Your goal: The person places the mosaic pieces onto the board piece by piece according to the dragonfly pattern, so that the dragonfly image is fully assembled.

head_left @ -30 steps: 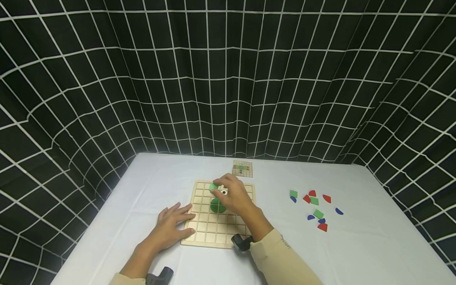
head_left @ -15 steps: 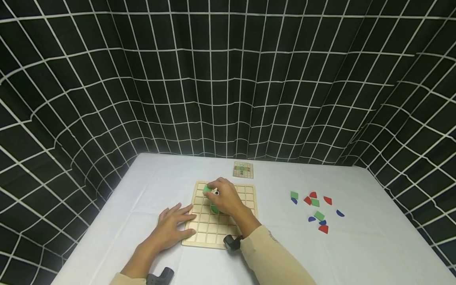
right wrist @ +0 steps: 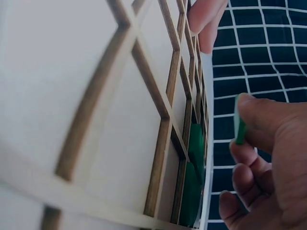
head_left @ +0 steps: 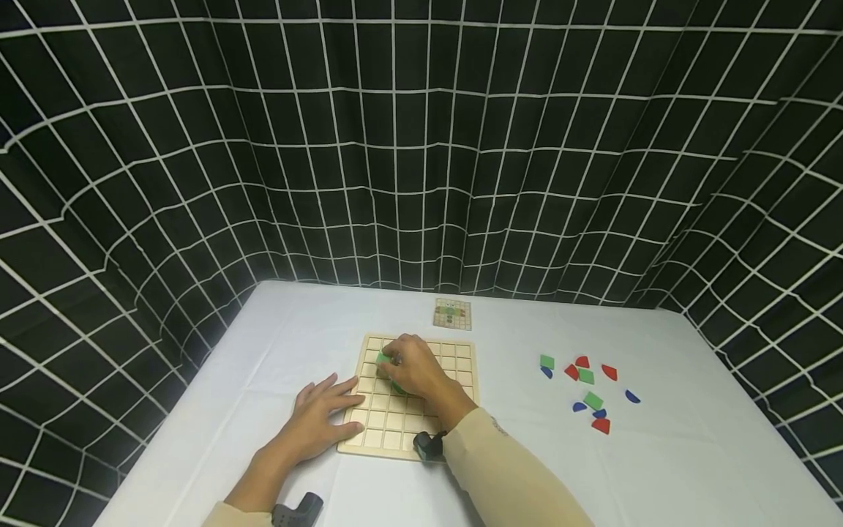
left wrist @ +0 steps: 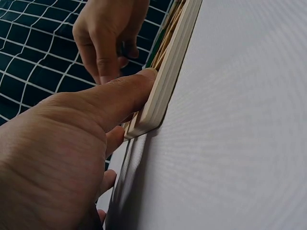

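Observation:
A light wooden board [head_left: 382, 439] with a raised grid lies on the white table. Against its left edge rests my left hand [head_left: 319, 419], fingers spread and the thumb [left wrist: 129, 91] on top of the rim. Over the board's upper left part, my right hand [head_left: 421, 375] pinches a small green tile [right wrist: 240, 122] between thumb and finger. In the right wrist view that tile is apart from the board. Dark green pieces [right wrist: 190, 196] sit in the grid cells below; in the head view my right hand mostly covers them.
Behind the board lies a small picture card [head_left: 451, 314] with a coloured grid design. To the right are several loose flat pieces: green squares [head_left: 593, 400], red quarter-round ones [head_left: 601, 425] and blue half-rounds [head_left: 632, 396]. A black curtain [head_left: 421, 161] with white lines surrounds the table.
My right hand has moved left with the green tile, then a little nearer the board's front. My left hand stays at the edge. The head view has shifted slightly.

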Motion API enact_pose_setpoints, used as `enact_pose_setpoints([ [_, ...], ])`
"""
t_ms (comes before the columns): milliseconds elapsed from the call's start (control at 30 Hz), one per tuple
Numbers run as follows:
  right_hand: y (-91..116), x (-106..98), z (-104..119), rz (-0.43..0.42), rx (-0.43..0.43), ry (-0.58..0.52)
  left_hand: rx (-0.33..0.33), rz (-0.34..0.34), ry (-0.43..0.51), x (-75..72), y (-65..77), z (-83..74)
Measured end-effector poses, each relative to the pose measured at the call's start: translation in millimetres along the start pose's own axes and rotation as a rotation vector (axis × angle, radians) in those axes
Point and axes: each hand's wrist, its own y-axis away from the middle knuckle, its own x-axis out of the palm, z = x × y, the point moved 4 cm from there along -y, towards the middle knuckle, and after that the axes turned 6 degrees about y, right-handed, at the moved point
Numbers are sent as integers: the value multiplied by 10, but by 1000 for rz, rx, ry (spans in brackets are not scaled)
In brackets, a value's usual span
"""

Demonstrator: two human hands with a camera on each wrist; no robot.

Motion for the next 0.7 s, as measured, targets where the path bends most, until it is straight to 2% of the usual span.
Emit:
enact_pose_setpoints([
  [367,-9,64,-11,73,-41,96,11,-8,14,3,-6,0],
  [700,-7,124,-30,98,-19,113,-2,-10,1,2,-7,-8],
])
